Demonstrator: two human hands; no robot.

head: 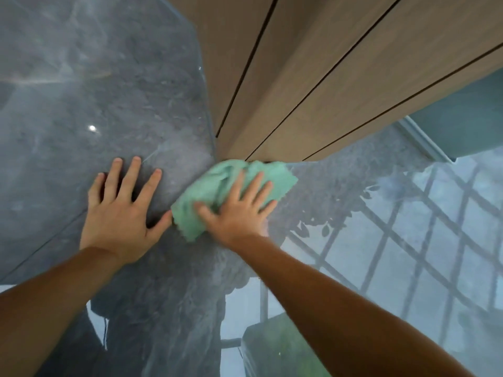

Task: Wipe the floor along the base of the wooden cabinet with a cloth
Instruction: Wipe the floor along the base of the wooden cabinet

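A crumpled mint-green cloth (206, 197) lies on the glossy dark grey stone floor (103, 110), its far edge touching the base of the wooden cabinet (313, 77). My right hand (239, 210) lies flat on top of the cloth with fingers spread, pressing it down. My left hand (122, 216) rests palm-down on the bare floor just left of the cloth, fingers apart, its thumb nearly touching the cloth's edge. Part of the cloth is hidden under my right palm.
The cabinet has light wood panels with thin dark gaps and rises at the upper right. The polished floor reflects a window grid (408, 254) at the right. A tile joint (40, 248) runs diagonally at the left.
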